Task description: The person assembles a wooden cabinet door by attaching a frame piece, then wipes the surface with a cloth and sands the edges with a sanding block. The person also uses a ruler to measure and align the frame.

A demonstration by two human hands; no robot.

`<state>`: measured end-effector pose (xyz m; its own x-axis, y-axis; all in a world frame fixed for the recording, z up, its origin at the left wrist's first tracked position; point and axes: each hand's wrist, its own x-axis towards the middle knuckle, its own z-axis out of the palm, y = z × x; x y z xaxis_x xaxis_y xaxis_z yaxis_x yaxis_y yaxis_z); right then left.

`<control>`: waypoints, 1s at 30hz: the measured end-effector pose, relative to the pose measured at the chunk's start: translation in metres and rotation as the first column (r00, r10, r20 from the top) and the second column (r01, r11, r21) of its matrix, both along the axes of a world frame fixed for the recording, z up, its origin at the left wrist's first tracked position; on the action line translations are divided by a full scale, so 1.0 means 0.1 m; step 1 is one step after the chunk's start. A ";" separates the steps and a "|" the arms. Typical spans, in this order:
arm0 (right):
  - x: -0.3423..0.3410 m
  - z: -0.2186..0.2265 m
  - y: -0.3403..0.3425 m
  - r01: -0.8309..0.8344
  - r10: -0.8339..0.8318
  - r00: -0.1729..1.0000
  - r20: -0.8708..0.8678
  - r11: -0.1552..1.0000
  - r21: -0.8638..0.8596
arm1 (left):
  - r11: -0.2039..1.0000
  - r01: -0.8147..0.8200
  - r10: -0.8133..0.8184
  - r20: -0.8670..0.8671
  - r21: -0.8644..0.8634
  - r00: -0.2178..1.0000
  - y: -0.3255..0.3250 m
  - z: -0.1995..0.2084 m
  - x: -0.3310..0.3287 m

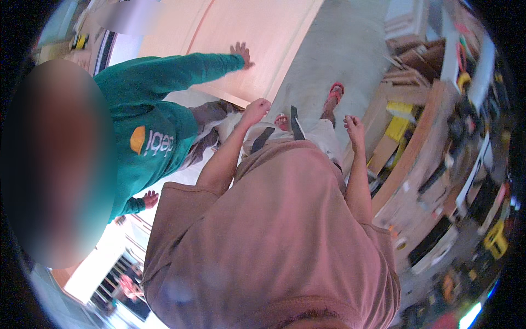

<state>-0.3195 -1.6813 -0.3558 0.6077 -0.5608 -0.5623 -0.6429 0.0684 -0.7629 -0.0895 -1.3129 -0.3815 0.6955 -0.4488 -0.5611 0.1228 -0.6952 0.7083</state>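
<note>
My left hand [256, 111] is held in front of me by the near corner of a large pale wooden panel [263, 46]. Its fingers are curled closed, and nothing shows in them; whether it touches the panel I cannot tell. Hanging at my right side, my right hand [354, 127] has loosely bent fingers, slightly apart, with nothing visible in it. It is nearest to the cluttered wooden shelving. To my left, a person in a green sweatshirt [159, 131] stretches one arm out, and that person's hand [243, 56] rests spread on the panel.
Grey floor [350, 49] runs ahead between the panel and the shelving. A curved-looking wooden shelf edge [419, 148] lines my right, with yellow items [399, 123], wood offcuts [422, 60] and blurred tools. Bright light comes in behind the co-worker.
</note>
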 end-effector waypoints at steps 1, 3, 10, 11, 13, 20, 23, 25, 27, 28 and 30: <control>0.18 0.00 -0.17 -0.063 0.063 0.997 -0.044 0.998 -0.001 | 0.997 -0.075 0.075 0.002 -0.006 0.997 -0.15 -0.01 0.07; 0.45 -0.11 -0.57 -0.193 0.190 0.974 -0.125 0.981 -0.013 | 0.984 -0.171 0.174 -0.074 0.050 0.982 -0.34 -0.14 0.14; 1.27 -0.53 -2.41 -0.726 0.665 0.666 -0.339 0.682 -0.089 | 0.791 -0.555 0.607 -0.215 0.258 0.765 -0.76 -0.65 -0.32; 1.54 -0.38 -2.61 -0.785 0.709 0.606 -0.360 0.606 -0.127 | 0.760 -0.599 0.648 -0.213 0.252 0.732 -0.93 -0.63 -0.33; 1.84 -0.42 -2.79 -0.836 0.746 0.537 -0.395 0.534 -0.128 | 0.729 -0.639 0.684 -0.220 0.248 0.695 -1.01 -0.61 -0.30; 3.55 -0.37 -3.02 -0.786 0.751 0.561 -0.348 0.616 0.063 | 0.545 -0.794 0.838 -0.196 0.270 0.509 -1.43 -1.17 -0.47; 4.08 -0.79 -3.12 -0.755 0.761 0.587 -0.277 0.638 0.152 | 0.460 -0.784 0.864 -0.005 0.416 0.504 -1.62 -1.35 -0.23; 4.50 -0.53 -2.52 -0.824 0.819 0.508 -0.268 0.552 0.127 | 0.341 -0.820 0.897 0.102 0.460 0.430 -1.50 -1.28 -0.04; 4.71 -0.45 -2.30 -0.910 0.886 0.364 -0.288 0.404 0.094 | 0.352 -0.830 0.896 0.100 0.432 0.432 -1.44 -1.09 0.13; 4.83 -0.43 -2.18 -0.944 0.913 0.299 -0.276 0.325 0.051 | 0.368 -0.829 0.900 0.065 0.422 0.432 -1.47 -0.97 0.24; 5.00 -0.45 -2.00 -0.987 0.953 0.159 -0.258 0.157 -0.028 | 0.398 -0.827 0.903 -0.007 0.397 0.431 -1.59 -0.77 0.41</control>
